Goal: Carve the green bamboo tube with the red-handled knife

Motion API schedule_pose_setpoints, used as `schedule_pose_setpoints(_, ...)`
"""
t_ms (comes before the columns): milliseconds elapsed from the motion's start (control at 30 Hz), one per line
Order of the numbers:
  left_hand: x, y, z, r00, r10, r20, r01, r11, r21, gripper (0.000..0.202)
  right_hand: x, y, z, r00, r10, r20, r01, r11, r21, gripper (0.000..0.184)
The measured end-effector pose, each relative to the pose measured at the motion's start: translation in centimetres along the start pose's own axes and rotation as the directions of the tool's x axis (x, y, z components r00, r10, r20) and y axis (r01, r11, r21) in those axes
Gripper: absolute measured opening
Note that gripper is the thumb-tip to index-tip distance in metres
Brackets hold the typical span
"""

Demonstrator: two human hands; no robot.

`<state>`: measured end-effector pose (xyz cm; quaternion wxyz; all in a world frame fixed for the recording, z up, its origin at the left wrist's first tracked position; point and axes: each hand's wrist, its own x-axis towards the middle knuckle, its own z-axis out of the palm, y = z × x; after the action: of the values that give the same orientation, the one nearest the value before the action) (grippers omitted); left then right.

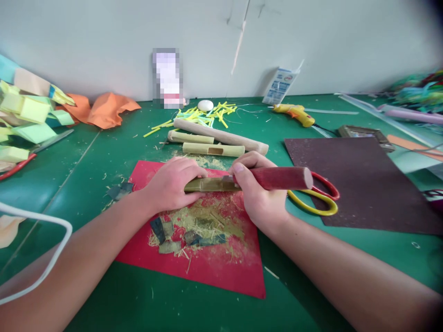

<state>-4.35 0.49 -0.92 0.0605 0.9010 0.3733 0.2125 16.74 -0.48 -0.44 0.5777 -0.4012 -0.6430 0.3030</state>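
My left hand (171, 184) is wrapped round a short green bamboo piece (207, 185) and holds it level above a red mat (207, 267). My right hand (254, 189) grips the red wooden handle of a knife (280, 178), thumb pressed near the blade where it meets the bamboo. Shavings and dark bark chips (194, 230) are piled on the mat below both hands.
Three more bamboo and wood sticks (214, 138) lie beyond the mat. Red-and-yellow scissors (320, 198) rest beside a dark brown sheet (363, 184). A yellow glue gun (294, 113) lies further back. Coloured paper scraps (31, 120) crowd the left edge.
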Motion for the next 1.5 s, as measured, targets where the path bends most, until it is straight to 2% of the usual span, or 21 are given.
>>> schedule_pose_setpoints(167, -0.1, 0.4, 0.2, 0.998, -0.052, -0.044, 0.049, 0.997, -0.063, 0.024, -0.4, -0.2, 0.0, 0.992, -0.126, -0.02, 0.126, 0.991, 0.05, 0.021)
schedule_pose_setpoints(400, -0.2, 1.1, 0.5, 0.999, -0.05, -0.018, 0.05, 0.999, 0.002, 0.03, -0.5, -0.6, 0.9, 0.99, -0.123, 0.07, 0.12, 0.992, 0.045, 0.017)
schedule_pose_setpoints(733, 0.2, 1.4, 0.9, 0.988, -0.146, 0.055, 0.146, 0.989, 0.004, 0.027, 0.2, -1.1, 2.2, 0.989, 0.104, 0.104, -0.094, 0.991, -0.092, 0.012)
schedule_pose_setpoints(833, 0.3, 1.6, 0.5, 0.983, -0.171, 0.064, 0.172, 0.985, -0.003, 0.024, 0.6, -1.0, 2.4, 0.987, 0.094, 0.129, -0.075, 0.987, -0.141, 0.012)
schedule_pose_setpoints(967, 0.2, 1.4, 0.3, 0.983, -0.177, 0.045, 0.176, 0.984, 0.022, 0.018, 1.0, -0.9, 2.4, 0.977, 0.042, 0.207, 0.02, 0.957, -0.29, 0.015)
schedule_pose_setpoints(1133, 0.0, 1.0, 0.6, 0.989, -0.145, 0.034, 0.145, 0.989, -0.005, 0.023, 1.6, -0.6, 2.6, 0.948, 0.192, 0.255, -0.082, 0.918, -0.387, 0.023)
schedule_pose_setpoints(1200, 0.0, 1.0, 0.6, 0.991, -0.134, 0.03, 0.134, 0.991, -0.017, 0.024, 1.9, -0.5, 2.6, 0.941, 0.213, 0.262, -0.089, 0.905, -0.417, 0.023)
schedule_pose_setpoints(1267, -0.1, 1.1, 0.4, 0.991, -0.124, -0.048, 0.122, 0.992, -0.035, 0.025, 2.1, -0.4, 2.5, 0.939, 0.208, 0.273, -0.071, 0.895, -0.44, 0.024)
schedule_pose_setpoints(1333, -0.3, 1.2, 0.2, 0.973, -0.1, -0.209, 0.089, 0.994, -0.062, 0.031, 2.1, -0.3, 2.4, 0.932, 0.206, 0.299, -0.05, 0.888, -0.457, 0.025)
schedule_pose_setpoints(1400, -0.5, 1.5, 0.0, 0.928, -0.049, -0.37, 0.017, 0.996, -0.09, 0.04, 1.9, -0.2, 2.4, 0.919, 0.217, 0.328, -0.04, 0.882, -0.47, 0.027)
schedule_pose_setpoints(1500, -0.6, 2.3, -0.1, 0.871, 0.052, -0.489, -0.117, 0.988, -0.103, 0.049, 1.5, 0.0, 2.3, 0.907, 0.232, 0.351, -0.037, 0.875, -0.482, 0.027)
